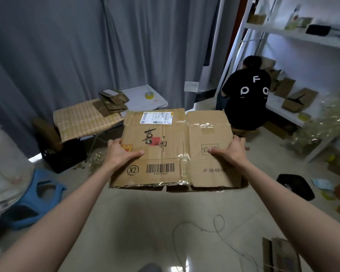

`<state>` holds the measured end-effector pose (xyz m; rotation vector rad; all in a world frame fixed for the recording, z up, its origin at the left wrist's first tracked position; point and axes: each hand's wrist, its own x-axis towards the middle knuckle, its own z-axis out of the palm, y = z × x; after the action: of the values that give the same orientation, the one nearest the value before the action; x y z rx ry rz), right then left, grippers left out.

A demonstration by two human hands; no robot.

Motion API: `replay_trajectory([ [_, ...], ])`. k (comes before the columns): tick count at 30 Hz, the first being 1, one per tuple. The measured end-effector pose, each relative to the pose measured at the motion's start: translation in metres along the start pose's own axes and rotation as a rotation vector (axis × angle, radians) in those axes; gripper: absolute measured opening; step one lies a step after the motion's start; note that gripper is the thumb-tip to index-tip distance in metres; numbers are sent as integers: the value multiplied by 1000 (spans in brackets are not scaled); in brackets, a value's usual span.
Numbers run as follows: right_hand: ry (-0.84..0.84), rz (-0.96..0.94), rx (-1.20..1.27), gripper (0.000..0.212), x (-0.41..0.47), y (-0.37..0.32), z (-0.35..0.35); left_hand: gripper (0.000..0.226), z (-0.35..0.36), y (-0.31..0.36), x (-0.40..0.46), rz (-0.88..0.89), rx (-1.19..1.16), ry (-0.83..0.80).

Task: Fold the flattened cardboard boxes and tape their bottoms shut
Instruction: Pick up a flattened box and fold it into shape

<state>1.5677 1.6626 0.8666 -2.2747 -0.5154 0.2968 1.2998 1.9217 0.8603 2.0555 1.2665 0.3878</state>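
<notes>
A flattened brown cardboard box (165,150) hangs in the air in front of me, printed side up, with a shipping label, a barcode and strips of old clear tape. My left hand (120,151) grips its left edge, thumb lying on top. My right hand (231,149) grips its right edge the same way. A yellow roll of tape (149,95) lies on the white table at the back. Several more flattened boxes (112,103) are piled on the checkered table.
A blue plastic stool (30,199) stands at the left. A person in a black shirt (247,95) crouches by white shelving (294,34) at the right. A black bin (294,185) and loose cardboard (281,254) lie on the floor at right, a thin cord (196,230) in front.
</notes>
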Motion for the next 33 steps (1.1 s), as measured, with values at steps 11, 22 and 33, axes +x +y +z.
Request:
replay_trajectory([
  [11,61,50,-38,110,239,-22,37,107,66,78,240,63,-23,-36],
  [22,21,85,-95,114,502,-73,74,99,120,158,488,23,-13,-63],
  [33,-150,-40,-121,111,748,-99,117,104,182,209,651,-136,-30,39],
])
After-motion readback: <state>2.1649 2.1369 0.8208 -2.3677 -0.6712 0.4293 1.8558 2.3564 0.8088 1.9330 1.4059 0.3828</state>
